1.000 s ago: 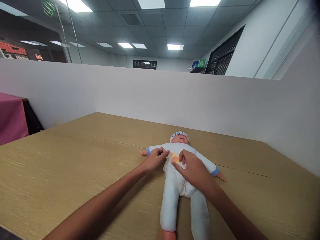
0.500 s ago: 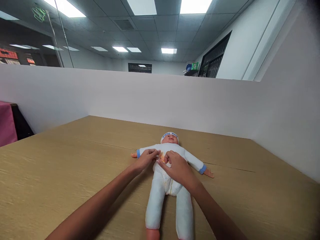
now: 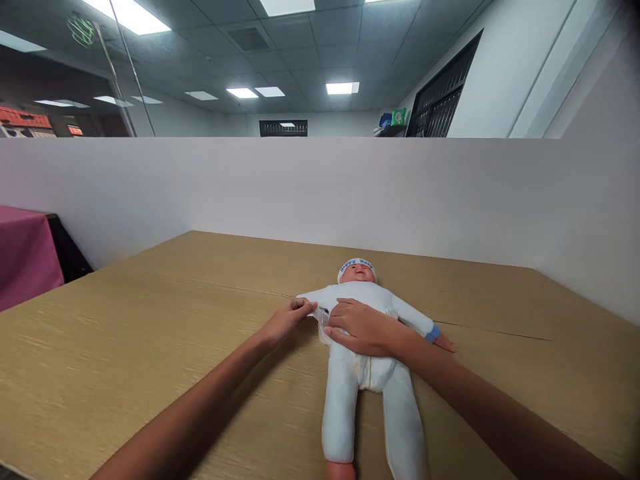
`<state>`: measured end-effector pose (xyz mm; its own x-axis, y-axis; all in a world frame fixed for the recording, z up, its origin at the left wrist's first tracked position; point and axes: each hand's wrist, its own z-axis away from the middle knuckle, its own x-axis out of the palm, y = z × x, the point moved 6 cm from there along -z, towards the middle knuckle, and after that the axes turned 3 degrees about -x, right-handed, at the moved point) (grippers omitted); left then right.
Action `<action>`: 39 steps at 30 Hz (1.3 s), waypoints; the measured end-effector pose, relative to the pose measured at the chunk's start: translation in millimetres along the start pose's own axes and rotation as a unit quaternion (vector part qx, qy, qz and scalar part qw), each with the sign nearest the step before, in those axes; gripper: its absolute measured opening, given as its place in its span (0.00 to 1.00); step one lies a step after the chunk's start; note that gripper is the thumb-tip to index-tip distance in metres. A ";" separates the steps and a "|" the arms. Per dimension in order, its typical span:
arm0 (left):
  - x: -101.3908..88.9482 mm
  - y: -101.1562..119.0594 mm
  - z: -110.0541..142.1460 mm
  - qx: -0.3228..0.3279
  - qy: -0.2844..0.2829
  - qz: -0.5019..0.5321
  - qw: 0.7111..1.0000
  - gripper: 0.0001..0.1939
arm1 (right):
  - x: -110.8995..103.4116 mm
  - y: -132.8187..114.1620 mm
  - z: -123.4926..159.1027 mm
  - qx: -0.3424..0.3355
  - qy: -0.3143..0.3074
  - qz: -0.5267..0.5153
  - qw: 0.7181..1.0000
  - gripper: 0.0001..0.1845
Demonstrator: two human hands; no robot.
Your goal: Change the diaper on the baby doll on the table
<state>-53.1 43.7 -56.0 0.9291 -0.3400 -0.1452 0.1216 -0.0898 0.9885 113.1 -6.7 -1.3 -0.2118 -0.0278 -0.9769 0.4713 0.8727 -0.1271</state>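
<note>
A baby doll (image 3: 357,291) in a white suit and a lettered headband lies on its back, head away from me. Round its hips is a white diaper (image 3: 371,373). My left hand (image 3: 295,313) pinches the diaper's side tab, pulled out to the left of the doll's waist. Across the doll's belly lies my right hand (image 3: 360,327), palm down with fingers stretched out, pressing on the diaper front. It hides most of the waist.
The doll rests on a wide tan tabletop (image 3: 175,333) with a seam across it. A low white partition (image 3: 300,187) stands behind. A pink cloth-covered thing (image 3: 27,250) is at the far left.
My left hand has drawn the diaper tab out to the left. My right hand has flattened over the belly, covering the orange print. The view has shifted, so the doll appears further right.
</note>
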 end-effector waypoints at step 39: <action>71.8 14.6 -0.3 0.140 -0.009 0.003 0.990 0.28 | -6.9 33.1 51.1 0.276 0.281 -0.057 0.917 0.19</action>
<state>15.5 18.3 -51.9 0.9228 -0.3578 -0.1432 0.0125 -0.3437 0.9390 174.0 -2.5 -7.6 -0.6209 0.2871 -0.7294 0.7481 0.4949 -0.4420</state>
